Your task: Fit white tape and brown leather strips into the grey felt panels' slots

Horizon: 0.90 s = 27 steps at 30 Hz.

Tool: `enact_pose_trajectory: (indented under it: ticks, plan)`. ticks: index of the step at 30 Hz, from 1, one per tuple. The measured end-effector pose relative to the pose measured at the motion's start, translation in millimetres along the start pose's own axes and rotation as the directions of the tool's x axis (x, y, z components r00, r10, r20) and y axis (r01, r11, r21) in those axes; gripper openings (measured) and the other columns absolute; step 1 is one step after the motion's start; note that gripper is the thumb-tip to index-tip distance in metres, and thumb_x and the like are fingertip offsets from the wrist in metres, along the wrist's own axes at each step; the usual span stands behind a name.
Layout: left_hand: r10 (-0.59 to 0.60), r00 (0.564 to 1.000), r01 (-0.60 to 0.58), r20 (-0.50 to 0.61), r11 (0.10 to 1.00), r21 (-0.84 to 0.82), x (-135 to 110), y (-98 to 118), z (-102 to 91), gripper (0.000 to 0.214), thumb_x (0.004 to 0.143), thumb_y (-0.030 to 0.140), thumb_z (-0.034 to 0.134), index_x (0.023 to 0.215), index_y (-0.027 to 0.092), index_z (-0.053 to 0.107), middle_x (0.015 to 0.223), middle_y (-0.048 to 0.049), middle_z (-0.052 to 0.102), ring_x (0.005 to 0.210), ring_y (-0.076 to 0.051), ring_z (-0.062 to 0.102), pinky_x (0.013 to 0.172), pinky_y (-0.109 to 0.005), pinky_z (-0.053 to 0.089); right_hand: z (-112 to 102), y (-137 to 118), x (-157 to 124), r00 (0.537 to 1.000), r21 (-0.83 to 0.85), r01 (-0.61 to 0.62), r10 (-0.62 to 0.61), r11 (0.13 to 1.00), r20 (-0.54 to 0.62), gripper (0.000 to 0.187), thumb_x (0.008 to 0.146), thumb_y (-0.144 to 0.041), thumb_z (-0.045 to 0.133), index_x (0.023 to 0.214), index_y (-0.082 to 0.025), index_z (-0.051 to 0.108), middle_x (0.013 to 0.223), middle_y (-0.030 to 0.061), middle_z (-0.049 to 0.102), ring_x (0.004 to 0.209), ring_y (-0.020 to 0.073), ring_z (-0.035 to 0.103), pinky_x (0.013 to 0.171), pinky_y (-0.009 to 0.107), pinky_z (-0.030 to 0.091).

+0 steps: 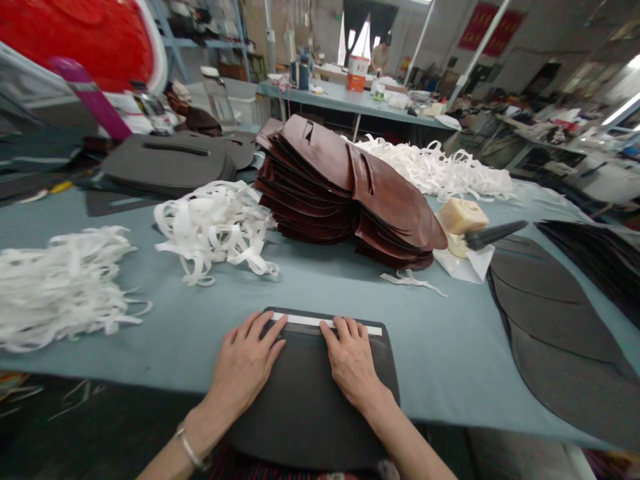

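Observation:
A dark grey-black panel (310, 407) with rounded corners lies at the table's front edge, its near end reaching past the edge. Along its far edge runs a flat white strip (305, 321). My left hand (245, 360) rests on the panel's left side, fingers stretched out, fingertips at the strip's left end. On the right part of the strip press the fingertips of my right hand (353, 360), its fingers extended and slightly bent. Neither hand grips anything. The fingers cover parts of the strip.
Beyond the panel stands a stack of brown leather pieces (345, 180). White strips lie in heaps at left (55, 283), centre-left (215, 227) and behind (435, 167). A black-handled brush (495, 235) rests by a yellowish block (463, 215). Dark panels (560, 333) overlap at right.

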<state>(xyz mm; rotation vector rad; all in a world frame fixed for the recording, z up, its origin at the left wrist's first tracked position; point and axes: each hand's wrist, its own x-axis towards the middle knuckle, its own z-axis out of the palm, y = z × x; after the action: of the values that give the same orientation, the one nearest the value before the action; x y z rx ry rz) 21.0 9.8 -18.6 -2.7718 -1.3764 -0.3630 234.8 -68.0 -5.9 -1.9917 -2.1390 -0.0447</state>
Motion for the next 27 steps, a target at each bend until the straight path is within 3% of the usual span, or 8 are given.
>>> enact_pose_trajectory:
  ticks: [2,5,10,12,15,17,22,27]
  plan:
    - [-0.006,1.0,0.007,-0.015,1.0,0.004,7,-9,0.8,0.04,0.093,0.031,0.045,0.132,0.034,0.048,0.136,-0.0045,0.052,0.125,-0.03,0.044,0.091,-0.045,0.04,4,-10,9,1.0,-0.006,0.008,-0.008,1.0,0.008,0.027,0.091,-0.018,0.046,0.115,-0.02,0.058,0.108,0.0103,0.057,0.098,0.0241,0.048,0.085,0.039,0.036]
    - [-0.006,0.999,0.004,-0.053,0.999,-0.037,15,-19,3.7,0.037,0.092,0.029,0.045,0.129,0.033,0.051,0.135,-0.0034,0.053,0.125,-0.027,0.045,0.093,-0.044,0.04,6,-11,20,0.997,-0.015,-0.073,0.073,0.997,-0.003,0.015,0.092,-0.026,0.049,0.094,-0.017,0.06,0.104,0.0108,0.058,0.095,0.0236,0.05,0.081,0.036,0.037]
    - [-0.044,0.991,0.025,-0.129,0.99,-0.141,15,-20,9.4,0.037,0.092,0.029,0.047,0.127,0.019,0.051,0.133,-0.01,0.053,0.127,-0.025,0.042,0.101,-0.044,0.037,5,-4,38,0.977,-0.117,-0.208,0.213,0.971,0.033,0.03,0.093,-0.044,0.046,0.085,-0.017,0.058,0.08,0.0088,0.061,0.078,0.0246,0.055,0.07,0.035,0.036]
    - [-0.062,0.987,0.035,-0.149,0.984,-0.176,13,-20,10.2,0.033,0.091,0.028,0.047,0.122,0.017,0.053,0.13,-0.0113,0.054,0.126,-0.025,0.042,0.102,-0.044,0.037,10,-10,50,0.981,-0.082,-0.184,0.188,0.98,0.043,0.03,0.093,-0.041,0.045,0.082,-0.017,0.059,0.076,0.0083,0.062,0.077,0.0245,0.055,0.071,0.035,0.036]
    - [-0.068,0.987,0.039,-0.145,0.98,-0.195,12,-19,9.1,0.029,0.091,0.026,0.048,0.117,0.017,0.055,0.126,-0.011,0.055,0.124,-0.024,0.043,0.102,-0.043,0.037,24,-30,71,0.998,0.103,-0.068,0.068,0.992,0.01,0.015,0.092,-0.022,0.047,0.091,-0.017,0.061,0.087,0.0071,0.062,0.084,0.0213,0.055,0.073,0.031,0.037]
    - [-0.068,0.99,0.044,-0.126,0.983,-0.179,12,-19,7.3,0.03,0.091,0.025,0.046,0.12,0.017,0.053,0.129,-0.0107,0.053,0.126,-0.024,0.041,0.103,-0.043,0.037,34,-44,83,0.999,0.192,0.016,-0.009,0.981,-0.039,0.021,0.09,-0.01,0.045,0.099,-0.019,0.062,0.095,0.0061,0.061,0.088,0.0194,0.053,0.075,0.029,0.038]
    - [0.023,0.997,-0.031,-0.079,0.994,-0.103,16,-18,3.2,0.052,0.089,0.01,0.037,0.141,0.019,0.034,0.146,-0.0079,0.039,0.135,-0.024,0.03,0.106,-0.043,0.032,48,-66,95,0.991,0.126,0.094,-0.08,0.988,-0.107,0.025,0.087,-0.006,0.046,0.102,-0.017,0.063,0.097,0.0091,0.06,0.089,0.0223,0.049,0.074,0.033,0.039]
    - [0.042,0.999,-0.045,-0.033,0.993,-0.11,19,-16,1.5,0.048,0.088,0.012,0.041,0.136,0.02,0.042,0.138,-0.0056,0.05,0.133,-0.024,0.034,0.106,-0.043,0.029,38,-57,78,0.992,0.078,0.109,-0.104,0.991,-0.07,0.025,0.088,-0.007,0.044,0.104,-0.015,0.062,0.095,0.0096,0.06,0.088,0.0243,0.048,0.073,0.035,0.039]
